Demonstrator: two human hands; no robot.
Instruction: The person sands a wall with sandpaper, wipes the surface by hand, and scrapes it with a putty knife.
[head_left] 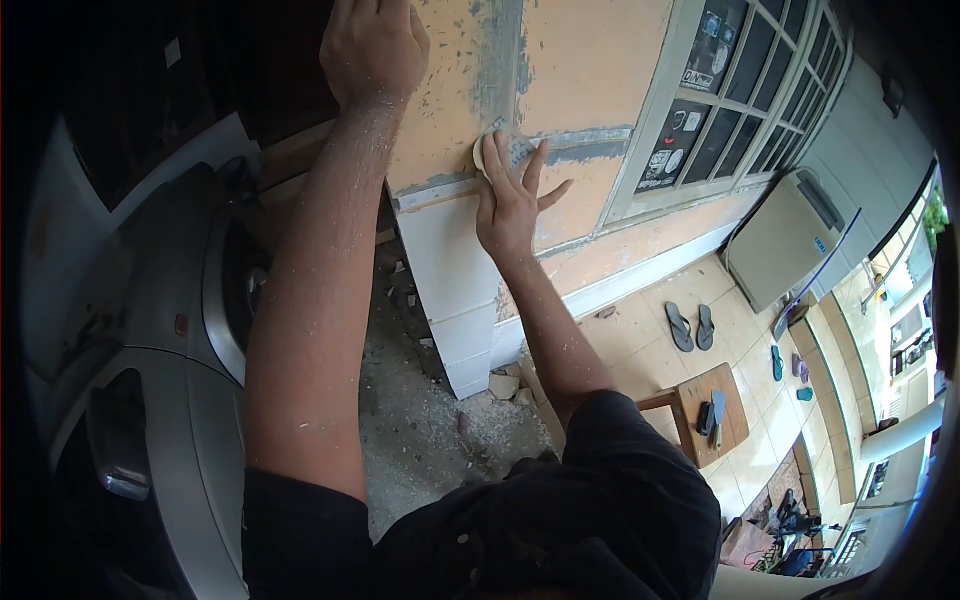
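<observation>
My right hand [508, 210] lies flat against the peach wall [590, 60], fingers spread. It presses a small tan sanding pad [480, 155] onto a grey scraped strip of paint [585, 148]. My left hand [373, 48] is raised higher, against the wall's corner edge where the paint is chipped. Its fingers bend out of the frame's top, so what they hold is hidden. Both forearms are dusted with white powder.
A silver car [150, 380] stands close on the left. Below the wall's corner are white tiles [455, 300] and rubble on the concrete [430, 420]. To the right are a barred window [740, 90], sandals [690, 325] and a wooden stool with tools [715, 410].
</observation>
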